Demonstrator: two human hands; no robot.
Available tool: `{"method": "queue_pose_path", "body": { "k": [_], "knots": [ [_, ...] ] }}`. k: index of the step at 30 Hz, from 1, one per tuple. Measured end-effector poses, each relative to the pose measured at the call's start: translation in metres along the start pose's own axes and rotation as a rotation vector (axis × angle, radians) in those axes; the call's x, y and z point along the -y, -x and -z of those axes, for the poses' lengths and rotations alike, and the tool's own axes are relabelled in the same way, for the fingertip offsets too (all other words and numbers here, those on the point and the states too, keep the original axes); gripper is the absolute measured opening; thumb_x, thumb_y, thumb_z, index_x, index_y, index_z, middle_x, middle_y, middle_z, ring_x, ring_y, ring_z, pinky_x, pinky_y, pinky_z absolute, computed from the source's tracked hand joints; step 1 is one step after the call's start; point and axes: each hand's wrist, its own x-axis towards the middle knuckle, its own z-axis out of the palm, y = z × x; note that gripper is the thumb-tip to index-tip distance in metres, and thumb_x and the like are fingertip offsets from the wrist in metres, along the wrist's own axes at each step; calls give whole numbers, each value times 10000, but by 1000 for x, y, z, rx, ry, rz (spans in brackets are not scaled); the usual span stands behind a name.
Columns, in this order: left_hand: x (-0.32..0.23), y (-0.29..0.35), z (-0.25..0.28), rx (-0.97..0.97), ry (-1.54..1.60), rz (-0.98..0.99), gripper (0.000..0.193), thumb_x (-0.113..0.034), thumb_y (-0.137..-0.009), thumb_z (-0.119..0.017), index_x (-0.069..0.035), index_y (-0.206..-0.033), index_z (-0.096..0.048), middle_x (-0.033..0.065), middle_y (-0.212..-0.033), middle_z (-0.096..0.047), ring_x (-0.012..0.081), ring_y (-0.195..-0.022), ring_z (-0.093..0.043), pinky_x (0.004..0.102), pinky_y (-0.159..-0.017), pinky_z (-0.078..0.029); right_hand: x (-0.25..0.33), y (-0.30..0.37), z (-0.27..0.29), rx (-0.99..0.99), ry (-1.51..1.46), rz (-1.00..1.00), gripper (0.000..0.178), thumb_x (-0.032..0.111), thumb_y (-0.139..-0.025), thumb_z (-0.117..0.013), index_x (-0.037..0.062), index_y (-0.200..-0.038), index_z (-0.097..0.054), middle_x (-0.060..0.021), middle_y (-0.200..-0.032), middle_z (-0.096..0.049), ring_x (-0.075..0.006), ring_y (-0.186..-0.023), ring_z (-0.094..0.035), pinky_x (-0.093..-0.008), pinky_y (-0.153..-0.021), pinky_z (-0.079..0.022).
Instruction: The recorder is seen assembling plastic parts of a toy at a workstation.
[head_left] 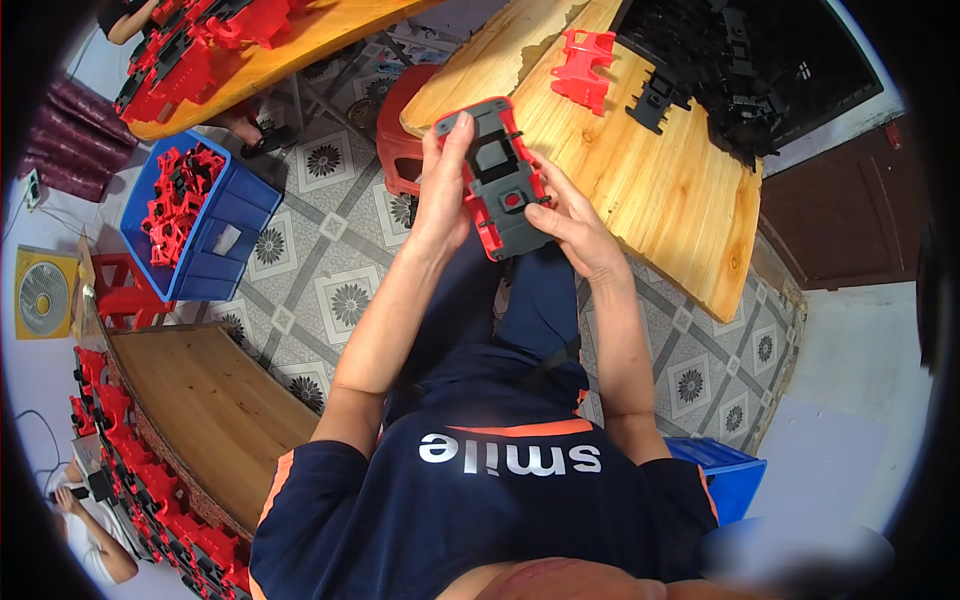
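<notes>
A red and dark grey plastic housing (508, 205) is held up in front of my body, long and flat, with a grey clip-like piece seated in a red frame. Along its left side, my left hand (447, 185) grips it, the thumb lying on the grey face near the top. On the opposite edge my right hand (580, 225) is closed round it, thumb on the lower face beside a small red button-like spot. The fingers behind the housing are hidden. Just beyond, on the wooden table, lie a red plastic frame (584, 70) and a black plastic piece (657, 100).
Black parts (735, 90) are heaped at the right of the wooden table (690, 215). A red stool (398, 130) stands by its left edge. Left are a blue crate (230, 240) of red parts and a wooden bench (210, 400). Other people sit at the far and left edges.
</notes>
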Motion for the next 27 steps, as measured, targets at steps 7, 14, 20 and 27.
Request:
{"method": "queue_pose_path", "body": {
  "k": [7, 14, 20, 27],
  "knots": [
    [20, 30, 0, 394, -144, -33, 1157, -94, -675, -857, -111, -1520, -67, 123, -1411, -392, 245, -1302, -422, 419, -1092, -363, -9, 10, -4, -155, -303, 133, 703, 182, -928, -644, -8, -1491, -269, -97, -1425, -438, -169, -1288, -437, -315, -1087, -325],
    [12, 52, 28, 344, -400, -320, 1097, -21, -699, -787, -81, -1540, -85, 116, -1384, -446, 191, -1239, -469, 350, -1041, -405, -12, 7, -8, -66, -104, 41, 744, 40, -851, -659, -14, -1487, -277, -147, -1392, -468, -216, -1253, -494, -347, -1048, -385],
    [10, 78, 45, 309, -766, -532, 1127, -214, -665, -780, -71, -1541, -85, 265, -1373, -407, 403, -1188, -490, 429, -1013, -396, -25, -11, -12, -122, 29, 66, 614, 291, -935, -647, -3, -1406, -386, -114, -1313, -513, -223, -1223, -497, -357, -1039, -402],
    [-36, 96, 89, 23, -523, -671, 1143, -168, -710, -783, -90, -1539, -1, 182, -1336, -435, 291, -1255, -450, 376, -1053, -375, 10, -46, -96, 332, 12, 64, 1107, 644, -778, -673, 34, -1531, -138, -164, -1497, -322, -263, -1369, -354, -390, -1122, -288]
  ]
}}
